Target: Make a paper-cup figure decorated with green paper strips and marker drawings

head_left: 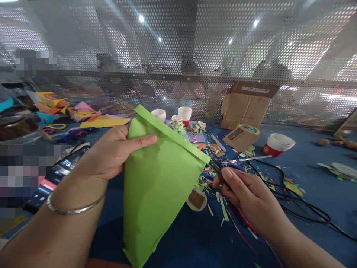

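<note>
A large sheet of bright green paper [158, 186] hangs tilted in front of me, with a narrow folded strip along its upper edge. My left hand [117, 147] grips its upper left part, thumb lying on the near face and the other fingers behind. On the other side, my right hand [248, 190] is closed around a pair of scissors [216, 168], whose handles are mostly covered by my fingers. The dark blades meet the right corner of the paper; whether they are spread or closed is hard to make out.
Paper scraps [223, 208] litter the blue table [320, 193]. White-and-red paper cups [279, 144], a cardboard box [248, 106] and a black cable [304, 204] lie right of centre. A phone [58, 175], coloured paper [106, 121] and other scissors [57, 126] are leftward. Perforated metal [173, 56] stands behind.
</note>
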### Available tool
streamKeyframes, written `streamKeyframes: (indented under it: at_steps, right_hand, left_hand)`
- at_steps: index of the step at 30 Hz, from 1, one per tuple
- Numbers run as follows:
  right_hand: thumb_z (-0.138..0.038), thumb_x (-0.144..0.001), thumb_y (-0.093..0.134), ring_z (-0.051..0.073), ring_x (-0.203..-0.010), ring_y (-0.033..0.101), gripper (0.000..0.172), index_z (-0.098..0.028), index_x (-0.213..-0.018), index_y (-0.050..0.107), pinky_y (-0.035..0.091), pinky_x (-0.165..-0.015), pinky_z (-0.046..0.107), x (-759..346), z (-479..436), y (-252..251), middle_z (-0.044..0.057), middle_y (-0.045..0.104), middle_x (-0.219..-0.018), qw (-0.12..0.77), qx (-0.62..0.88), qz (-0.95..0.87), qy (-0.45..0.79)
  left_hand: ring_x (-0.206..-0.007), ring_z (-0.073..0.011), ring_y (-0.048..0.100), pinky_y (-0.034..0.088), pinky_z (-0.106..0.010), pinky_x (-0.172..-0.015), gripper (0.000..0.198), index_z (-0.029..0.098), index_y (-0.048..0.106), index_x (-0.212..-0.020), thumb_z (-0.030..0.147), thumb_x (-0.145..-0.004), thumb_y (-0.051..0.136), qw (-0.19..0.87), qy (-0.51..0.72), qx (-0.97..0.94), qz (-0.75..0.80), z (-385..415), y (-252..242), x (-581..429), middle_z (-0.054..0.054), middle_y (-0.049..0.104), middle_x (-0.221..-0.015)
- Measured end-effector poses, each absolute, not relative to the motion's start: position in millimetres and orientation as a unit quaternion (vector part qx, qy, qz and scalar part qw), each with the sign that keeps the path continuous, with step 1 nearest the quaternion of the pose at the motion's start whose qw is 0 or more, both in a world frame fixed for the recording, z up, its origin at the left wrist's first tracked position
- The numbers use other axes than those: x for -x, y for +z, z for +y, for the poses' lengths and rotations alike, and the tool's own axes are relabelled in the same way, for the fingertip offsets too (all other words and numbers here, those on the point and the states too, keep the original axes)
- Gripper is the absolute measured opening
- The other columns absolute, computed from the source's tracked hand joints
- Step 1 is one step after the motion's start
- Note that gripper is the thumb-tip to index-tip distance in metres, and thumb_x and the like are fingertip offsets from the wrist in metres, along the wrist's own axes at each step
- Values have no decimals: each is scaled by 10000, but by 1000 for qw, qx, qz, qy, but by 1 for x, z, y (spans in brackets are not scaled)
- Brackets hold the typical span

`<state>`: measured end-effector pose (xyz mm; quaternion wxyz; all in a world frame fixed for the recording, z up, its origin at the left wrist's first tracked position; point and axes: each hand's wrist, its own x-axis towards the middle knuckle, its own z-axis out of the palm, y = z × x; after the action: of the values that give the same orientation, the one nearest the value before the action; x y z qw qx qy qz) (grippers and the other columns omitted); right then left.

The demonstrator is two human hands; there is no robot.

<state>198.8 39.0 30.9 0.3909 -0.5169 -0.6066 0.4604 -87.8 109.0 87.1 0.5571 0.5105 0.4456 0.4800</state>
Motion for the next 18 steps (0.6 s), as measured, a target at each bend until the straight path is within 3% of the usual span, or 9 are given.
streamKeyframes:
  at_steps: [4, 7, 12, 18]
  right_hand:
    - [-550, -1007, 545, 108, -575, 445, 405, -189, -865, 663, 346, -545, 246, -203, 39, 26, -14, 565, -652, 385, 547, -724, 166]
    - [-494, -1002, 589, 102, -524, 473, 319, -201, -899, 663, 370, -534, 241, -205, 40, 23, -31, 586, -623, 393, 541, -741, 60]
    - [-466, -1004, 600, 130, -582, 609, 273, -208, -950, 670, 413, -559, 251, -208, 43, 19, -3, 674, -691, 388, 529, -754, 20]
    - [-460, -1014, 585, 141, -579, 617, 267, -213, -951, 662, 426, -567, 261, -208, 44, 19, 12, 699, -721, 386, 523, -760, 18]
  left_hand:
    - [-677, -214, 776, 649, -285, -618, 236, 142, 785, -909, 234, -724, 898, 568, 482, -489, 454, 108, 90, 85, -74, 829, -859]
    - [-673, -219, 774, 649, -299, -616, 252, 142, 785, -930, 225, -720, 897, 576, 479, -482, 455, 107, 91, 83, -73, 826, -837]
    - [-660, -225, 776, 649, -292, -610, 200, 148, 797, -864, 249, -723, 897, 584, 460, -496, 449, 107, 88, 81, -76, 826, -838]
    - [-745, -218, 796, 652, -277, -675, 170, 168, 805, -934, 270, -805, 848, 626, 402, -522, 417, 105, 83, 80, -74, 832, -915]
